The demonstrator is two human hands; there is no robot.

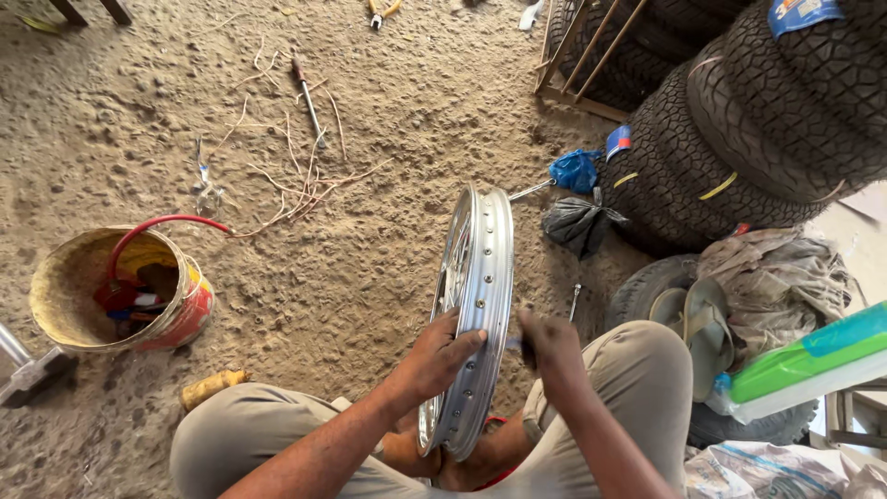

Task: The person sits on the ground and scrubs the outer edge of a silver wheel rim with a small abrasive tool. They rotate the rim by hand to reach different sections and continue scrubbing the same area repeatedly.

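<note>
Two hands work a chrome spoked wheel rim (476,305) stood upright between the seated person's knees, steady that way. Left hand (439,356) wraps the rim edge, bracing it; right hand (552,349) closed around a dark tool handle beside it. Bucket (65,310) sits well apart.

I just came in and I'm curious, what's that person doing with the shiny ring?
A person sits on the sandy floor with a silver wheel rim standing upright between their legs. The left hand steadies the rim's edge. The right hand grips a small dark tool beside it. A bucket and stacked tires are nearby.
</note>
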